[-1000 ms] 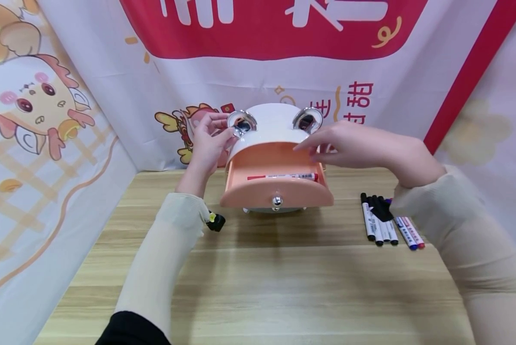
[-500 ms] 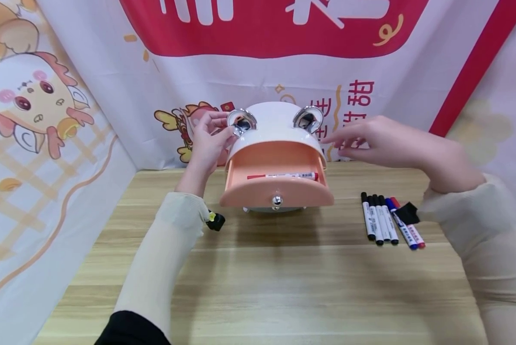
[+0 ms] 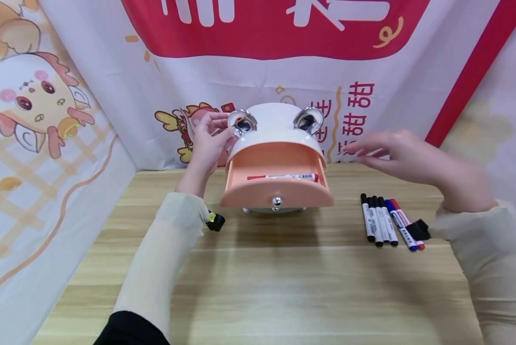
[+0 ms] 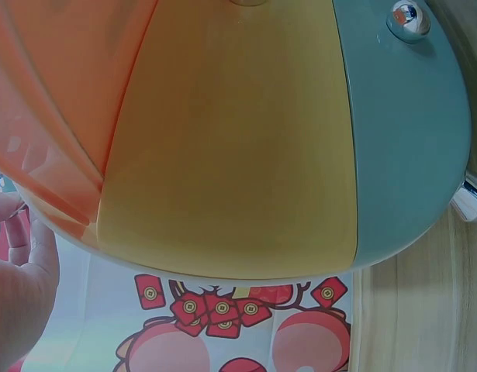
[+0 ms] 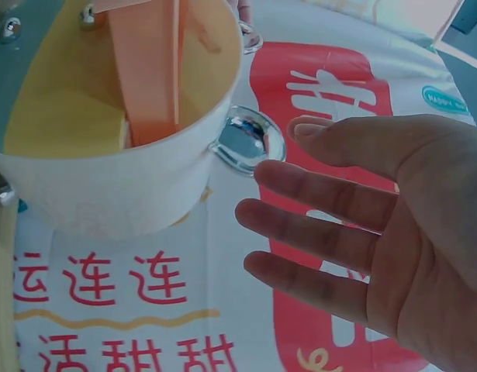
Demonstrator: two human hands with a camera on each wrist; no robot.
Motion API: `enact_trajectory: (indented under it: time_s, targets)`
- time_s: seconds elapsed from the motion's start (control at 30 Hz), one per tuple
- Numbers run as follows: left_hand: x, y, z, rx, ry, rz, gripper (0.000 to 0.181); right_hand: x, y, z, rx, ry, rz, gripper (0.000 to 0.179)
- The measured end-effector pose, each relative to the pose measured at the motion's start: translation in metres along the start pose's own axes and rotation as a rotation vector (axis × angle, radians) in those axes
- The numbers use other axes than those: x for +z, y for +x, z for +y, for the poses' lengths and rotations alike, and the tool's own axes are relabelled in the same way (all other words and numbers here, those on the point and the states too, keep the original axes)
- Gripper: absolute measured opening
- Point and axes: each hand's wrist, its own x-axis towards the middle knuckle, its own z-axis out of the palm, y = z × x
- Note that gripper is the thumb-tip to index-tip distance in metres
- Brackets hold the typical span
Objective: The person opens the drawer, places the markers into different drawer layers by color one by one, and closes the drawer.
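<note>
Head view: left grip pinches the left chrome eye of the white three-drawer organizer between thumb and fingers. Right grip holds nothing, fingers loosely extended, in the air to the right of the organizer and apart from it; the right wrist view agrees, palm bare.

Peach top drawer pulled out; one red marker lies crosswise inside, behind the drawer front. Left wrist view: yellow drawer and teal drawer appear flush.

Step, judged: marker loading, between pieces, left side steadying the organizer. Next move would call for lowering the right grip to the bench and picking one marker free of its neighbours, drawer left out.

Count on the bench, right of the organizer, side by side: four black markers, one blue marker, one red-capped marker, partly covered by a black wrist device. Markers: seven in all, one in the drawer. Drawers: three. Chrome eyes: two.
</note>
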Motion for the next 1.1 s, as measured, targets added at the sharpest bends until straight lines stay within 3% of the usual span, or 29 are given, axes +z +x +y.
enact_trajectory:
  time_s: [0.23,0.5,0.7,1.1]
  targets:
    - [0.000,-0.001,0.001,0.017,-0.021,-0.001,0.032,0.014,-0.005,0.015,0.082,0.054,-0.003,0.036]
    - [0.000,-0.001,0.002,0.003,-0.024,0.007,0.030,0.030,-0.015,0.041,0.113,0.066,0.008,0.033]
    - [0.000,-0.001,0.001,0.004,-0.027,0.001,0.030,0.041,-0.027,0.059,0.204,0.049,-0.043,0.035]
    - [-0.001,-0.001,0.000,0.003,-0.015,0.002,0.030,0.060,-0.047,0.100,0.294,0.060,-0.116,0.038]
